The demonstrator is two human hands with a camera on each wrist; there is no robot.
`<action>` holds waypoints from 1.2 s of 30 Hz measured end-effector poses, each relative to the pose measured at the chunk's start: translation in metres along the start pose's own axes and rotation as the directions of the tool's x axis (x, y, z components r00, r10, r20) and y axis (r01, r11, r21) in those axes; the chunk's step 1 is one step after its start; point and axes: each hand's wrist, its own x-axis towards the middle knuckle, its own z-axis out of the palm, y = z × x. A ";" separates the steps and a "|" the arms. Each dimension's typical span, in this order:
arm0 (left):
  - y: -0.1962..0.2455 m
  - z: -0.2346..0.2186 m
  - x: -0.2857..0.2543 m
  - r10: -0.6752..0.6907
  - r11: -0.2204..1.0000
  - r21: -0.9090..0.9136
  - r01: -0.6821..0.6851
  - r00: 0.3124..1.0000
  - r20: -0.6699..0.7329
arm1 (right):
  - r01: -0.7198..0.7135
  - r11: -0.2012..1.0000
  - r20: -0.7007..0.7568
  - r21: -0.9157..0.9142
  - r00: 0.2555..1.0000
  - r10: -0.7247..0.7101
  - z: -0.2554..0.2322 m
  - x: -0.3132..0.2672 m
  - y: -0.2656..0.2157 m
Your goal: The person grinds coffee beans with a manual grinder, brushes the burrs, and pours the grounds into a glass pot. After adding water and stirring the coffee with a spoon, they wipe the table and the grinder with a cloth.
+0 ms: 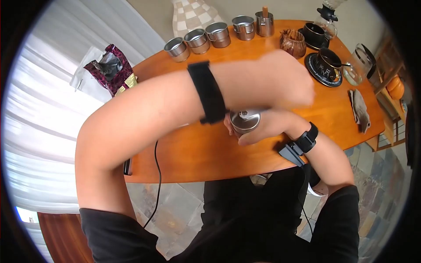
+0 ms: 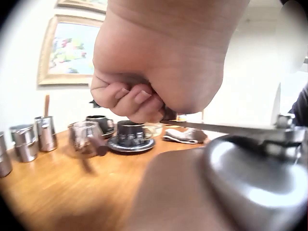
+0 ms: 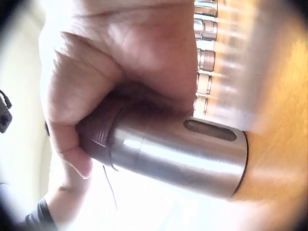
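Bent at the elbow, the left arm [image 1: 144, 101] stretches rightward across the table [image 1: 197, 153], the left hand [image 1: 283, 79] (blurred in the head view) curled into a fist around the end of a crank [image 2: 231, 128]. Nearer, the right hand [image 1: 269, 125] wraps the steel grinder [image 1: 244, 125], over the table's near half, left of the right wristband [image 1: 306, 140].
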 end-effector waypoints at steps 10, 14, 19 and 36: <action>0.113 -0.032 -0.105 -0.191 0.897 -0.406 0.177 0.982 0.005 | 0.255 0.967 -0.034 -0.004 0.966 -0.255 -0.005 0.004 0.003; 0.091 -0.030 -0.154 -0.254 0.887 -0.397 0.236 0.967 0.008 | 0.120 0.992 -0.025 0.037 0.993 -0.119 -0.004 -0.001 -0.011; 0.044 -0.014 -0.187 -0.358 0.860 -0.363 0.360 0.931 0.074 | 0.267 0.963 -0.054 0.023 0.963 -0.265 -0.001 0.002 -0.005; -0.009 0.006 -0.020 -0.275 0.945 -0.209 0.252 0.957 -0.090 | 0.170 0.976 -0.010 -0.134 0.985 -0.173 0.000 0.002 0.001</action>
